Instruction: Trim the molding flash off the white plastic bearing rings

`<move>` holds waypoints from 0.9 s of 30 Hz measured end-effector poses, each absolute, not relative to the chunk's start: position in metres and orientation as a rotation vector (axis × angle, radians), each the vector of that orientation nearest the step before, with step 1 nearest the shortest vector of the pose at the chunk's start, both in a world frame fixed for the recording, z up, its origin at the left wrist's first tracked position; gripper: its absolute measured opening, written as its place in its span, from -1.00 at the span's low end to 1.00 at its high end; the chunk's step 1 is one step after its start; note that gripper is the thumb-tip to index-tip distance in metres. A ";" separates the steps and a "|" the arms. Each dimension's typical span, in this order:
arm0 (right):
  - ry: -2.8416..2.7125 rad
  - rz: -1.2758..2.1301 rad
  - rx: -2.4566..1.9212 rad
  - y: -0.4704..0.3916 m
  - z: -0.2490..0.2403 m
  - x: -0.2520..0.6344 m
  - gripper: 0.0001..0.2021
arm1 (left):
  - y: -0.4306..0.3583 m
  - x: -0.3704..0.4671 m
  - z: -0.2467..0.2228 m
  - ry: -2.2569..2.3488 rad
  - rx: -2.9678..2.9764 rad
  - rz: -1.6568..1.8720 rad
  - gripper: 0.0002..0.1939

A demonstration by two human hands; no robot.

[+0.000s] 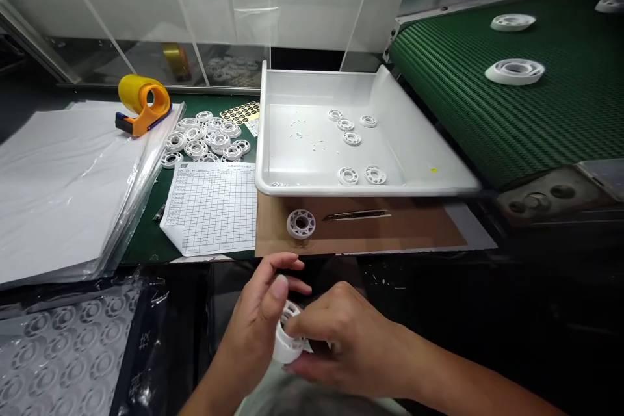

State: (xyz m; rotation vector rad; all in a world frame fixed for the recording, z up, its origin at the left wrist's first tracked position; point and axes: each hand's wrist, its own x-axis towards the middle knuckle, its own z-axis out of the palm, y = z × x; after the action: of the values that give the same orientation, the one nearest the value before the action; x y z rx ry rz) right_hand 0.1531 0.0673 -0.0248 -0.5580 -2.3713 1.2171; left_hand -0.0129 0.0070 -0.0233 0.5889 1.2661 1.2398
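Observation:
Over my lap, my right hand point(348, 338) grips white plastic wheel-shaped rings point(286, 349) between thumb and fingers; they look stacked, though fingers cover much of them. My left hand point(256, 315) is right beside them, thumb raised and fingers curved and apart. Whether its palm supports the rings cannot be made out. Just beyond the hands, one white spoked ring point(301, 224) lies flat on a brown board point(414, 231). Next to it on the board are slim metal tweezers point(358, 214).
A white tray point(312, 190) holds several rings and small scraps. Rings ride a green conveyor point(453, 78) at right. Left are a ring pile point(205, 136), a printed form point(209, 208), a sticker sheet point(240, 112), a tape dispenser point(143, 104), plastic-wrapped sheets point(63, 175) and bagged rings point(63, 357).

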 end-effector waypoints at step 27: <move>-2.686 0.108 -1.106 0.201 -0.094 0.264 -0.78 | -0.010 -0.019 -0.016 0.474 0.364 1.320 -0.44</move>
State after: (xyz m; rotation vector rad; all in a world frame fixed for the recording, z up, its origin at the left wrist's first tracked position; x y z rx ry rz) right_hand 0.2639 0.2012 -0.0943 -1.1059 -2.6859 0.1076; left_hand -0.0190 -0.0103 -0.0158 0.3636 0.4742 1.3204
